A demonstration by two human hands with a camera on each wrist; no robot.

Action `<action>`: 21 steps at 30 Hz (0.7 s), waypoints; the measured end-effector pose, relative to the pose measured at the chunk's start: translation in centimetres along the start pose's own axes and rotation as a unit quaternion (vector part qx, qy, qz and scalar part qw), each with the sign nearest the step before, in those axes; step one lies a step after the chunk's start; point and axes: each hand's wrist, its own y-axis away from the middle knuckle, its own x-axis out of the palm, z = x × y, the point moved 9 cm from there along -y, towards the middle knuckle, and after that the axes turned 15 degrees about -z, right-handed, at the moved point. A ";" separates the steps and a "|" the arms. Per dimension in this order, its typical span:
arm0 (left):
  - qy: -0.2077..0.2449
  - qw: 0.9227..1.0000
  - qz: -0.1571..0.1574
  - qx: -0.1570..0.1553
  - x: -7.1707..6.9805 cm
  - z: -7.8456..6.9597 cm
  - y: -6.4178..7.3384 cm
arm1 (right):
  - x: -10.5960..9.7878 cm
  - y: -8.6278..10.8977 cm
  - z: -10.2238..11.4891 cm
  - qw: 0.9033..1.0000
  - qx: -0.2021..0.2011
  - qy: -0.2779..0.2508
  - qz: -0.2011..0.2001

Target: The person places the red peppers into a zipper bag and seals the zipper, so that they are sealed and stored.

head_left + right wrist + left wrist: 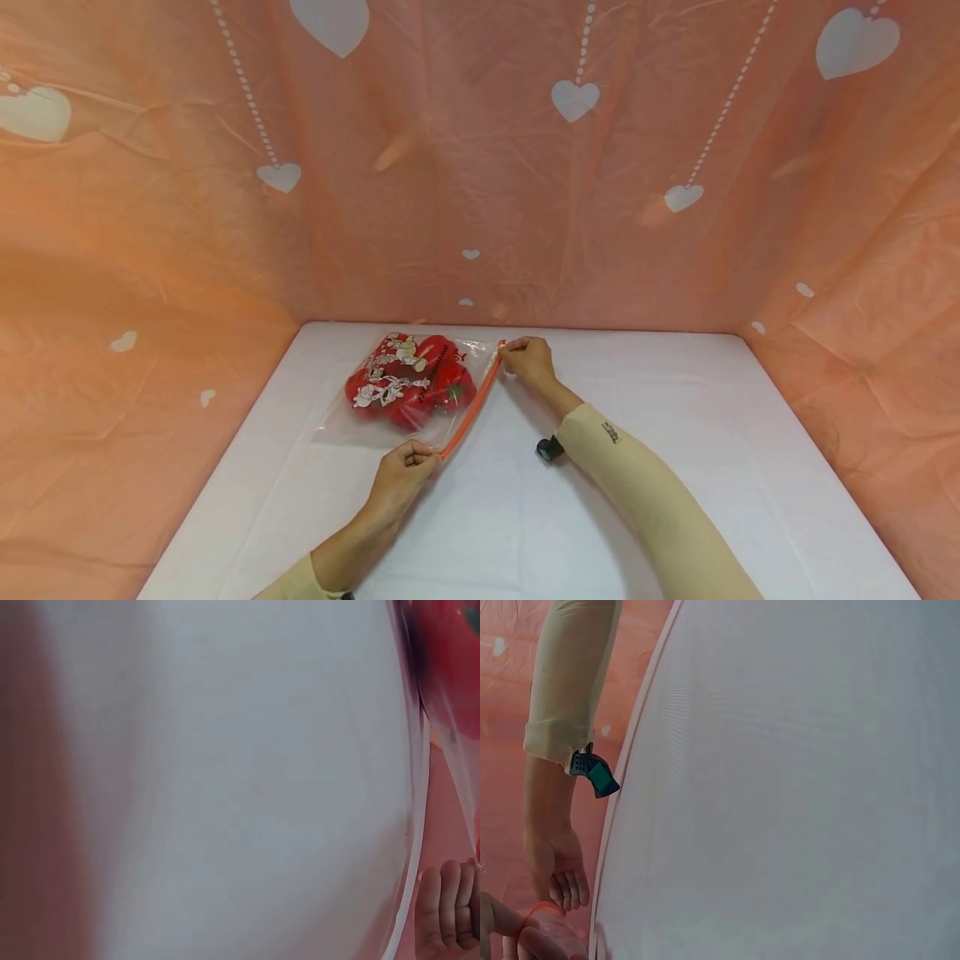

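A clear zip bag (336,423) with white cartoon prints lies on the white table, left of centre in the head view. Inside it are several red, rounded fruits or vegetables (411,410), one showing a green top. An orange zip strip (474,410) runs along the bag's right side. My left hand (401,477) pinches the strip's near end between thumb and finger. At the far end, my right hand (531,360) grips the same strip by its corner. The strip is stretched nearly straight between both hands. In the left wrist view, part of the orange strip (544,906) bends beside the fingers.
The white table (675,433) reaches back to a peach-coloured curtain (510,208) with white hearts, which surrounds it on three sides. A small dark device (550,449) is strapped at my right wrist, just beyond the beige sleeve (645,492).
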 end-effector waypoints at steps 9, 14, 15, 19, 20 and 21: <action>0.014 1.000 0.019 -0.005 0.4 -0.2 0.1 | -0.5 0.1 -0.1 1.000 0.001 -0.013 0.007; -0.009 0.998 0.053 0.015 0.9 -0.7 0.1 | -0.9 0.0 -0.1 1.000 -0.015 -0.002 0.015; -0.018 0.998 0.061 0.026 1.0 -0.8 0.1 | -1.1 0.0 -0.1 1.000 -0.018 0.000 0.018; -0.064 0.992 0.090 0.065 0.8 -1.3 0.0 | -1.7 0.0 -0.3 0.999 -0.022 0.011 0.032; -0.078 0.990 0.095 0.075 0.8 -1.4 0.0 | -1.9 0.0 -0.3 0.999 -0.025 0.014 0.035; -0.088 0.988 0.101 0.082 0.7 -1.5 0.0 | -2.1 0.1 -0.3 0.999 -0.030 0.018 0.037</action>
